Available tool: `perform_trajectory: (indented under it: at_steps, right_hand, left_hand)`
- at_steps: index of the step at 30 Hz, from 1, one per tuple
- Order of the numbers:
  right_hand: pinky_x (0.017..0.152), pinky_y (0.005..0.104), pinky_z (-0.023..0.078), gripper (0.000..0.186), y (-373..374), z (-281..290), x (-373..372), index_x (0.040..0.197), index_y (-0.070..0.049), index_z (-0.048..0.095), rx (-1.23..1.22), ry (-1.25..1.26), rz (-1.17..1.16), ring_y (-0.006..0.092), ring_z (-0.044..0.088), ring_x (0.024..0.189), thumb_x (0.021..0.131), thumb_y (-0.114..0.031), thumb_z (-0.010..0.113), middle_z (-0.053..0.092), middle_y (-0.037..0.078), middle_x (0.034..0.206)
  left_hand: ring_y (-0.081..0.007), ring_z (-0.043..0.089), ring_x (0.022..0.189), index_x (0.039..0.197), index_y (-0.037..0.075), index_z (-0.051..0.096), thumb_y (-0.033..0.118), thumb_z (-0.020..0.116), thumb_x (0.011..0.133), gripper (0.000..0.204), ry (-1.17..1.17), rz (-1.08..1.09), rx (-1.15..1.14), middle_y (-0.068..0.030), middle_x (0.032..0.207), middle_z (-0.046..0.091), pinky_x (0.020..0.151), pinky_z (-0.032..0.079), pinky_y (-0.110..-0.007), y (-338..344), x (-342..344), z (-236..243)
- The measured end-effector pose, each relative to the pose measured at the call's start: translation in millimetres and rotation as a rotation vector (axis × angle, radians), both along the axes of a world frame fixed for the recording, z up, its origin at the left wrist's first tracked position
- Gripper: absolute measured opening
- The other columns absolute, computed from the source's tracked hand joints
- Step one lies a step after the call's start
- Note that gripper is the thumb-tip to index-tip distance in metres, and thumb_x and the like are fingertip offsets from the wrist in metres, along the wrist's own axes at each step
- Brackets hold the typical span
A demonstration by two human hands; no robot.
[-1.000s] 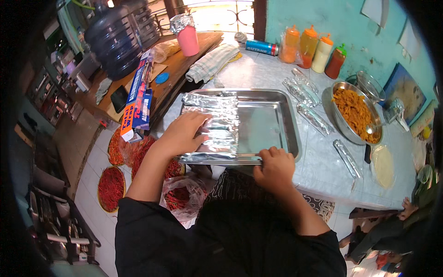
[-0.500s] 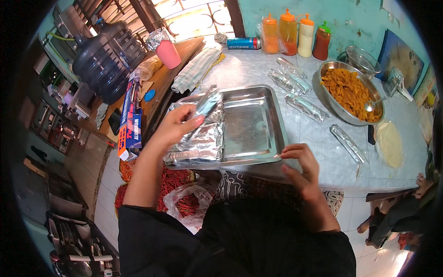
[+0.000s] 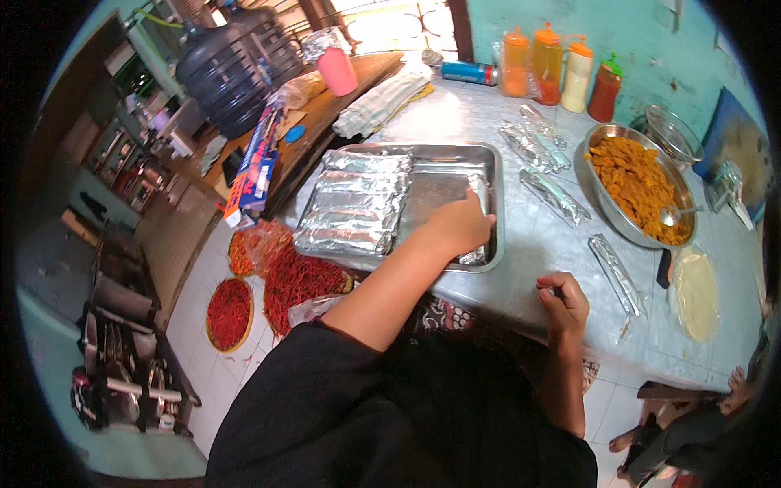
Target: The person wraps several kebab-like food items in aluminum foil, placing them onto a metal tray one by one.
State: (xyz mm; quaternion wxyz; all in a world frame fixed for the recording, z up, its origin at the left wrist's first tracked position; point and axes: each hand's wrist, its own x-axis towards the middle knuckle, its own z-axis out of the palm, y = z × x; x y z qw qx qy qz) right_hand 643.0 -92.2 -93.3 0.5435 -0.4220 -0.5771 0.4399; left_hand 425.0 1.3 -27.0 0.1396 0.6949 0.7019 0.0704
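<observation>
A steel tray (image 3: 498, 203) lies on the table in front of me. Several foil-wrapped rolls (image 3: 354, 199) fill its left half, side by side. Reaching across the tray, my left hand (image 3: 460, 224) is closed over another foil-wrapped roll (image 3: 477, 187) that lies lengthwise along the right wall. My palm and fingers cover the middle of that roll. My right hand (image 3: 565, 302) hovers by the table's front edge, loosely curled and holding nothing. More foil-wrapped rolls lie right of the tray, including one single roll (image 3: 616, 275) and a small group (image 3: 530, 146).
At the right stand a steel bowl of orange-brown filling (image 3: 639, 191) with a spoon and a stack of flat round wrappers (image 3: 695, 293). Sauce bottles (image 3: 576, 77) line the wall. A foil box (image 3: 259, 167) rests on the wooden bench. Red chillies (image 3: 229, 313) sit on the floor; another person is lower right.
My left hand has carried a foil-wrapped roll from above the left stack to the tray's right side, where it now lies. My right hand has moved off the tray's corner. The view has shifted.
</observation>
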Motion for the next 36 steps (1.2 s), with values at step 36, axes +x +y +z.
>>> perform_trajectory:
  at_steps: [36]
  right_hand:
    - [0.074,0.0286,0.043,0.011,-16.0,23.5,7.1,0.09,0.002,0.062,-0.005,-0.185,0.086,0.0204,0.055,0.081,0.081,-0.004,0.061,0.057,0.01,0.084]
  left_hand:
    - [-0.0419,0.059,0.107,0.131,-0.008,0.041,0.038,0.053,0.094,0.061,-0.109,0.047,-0.213,-0.0299,0.116,0.059,0.091,0.045,-0.048,17.8,-22.9,21.8]
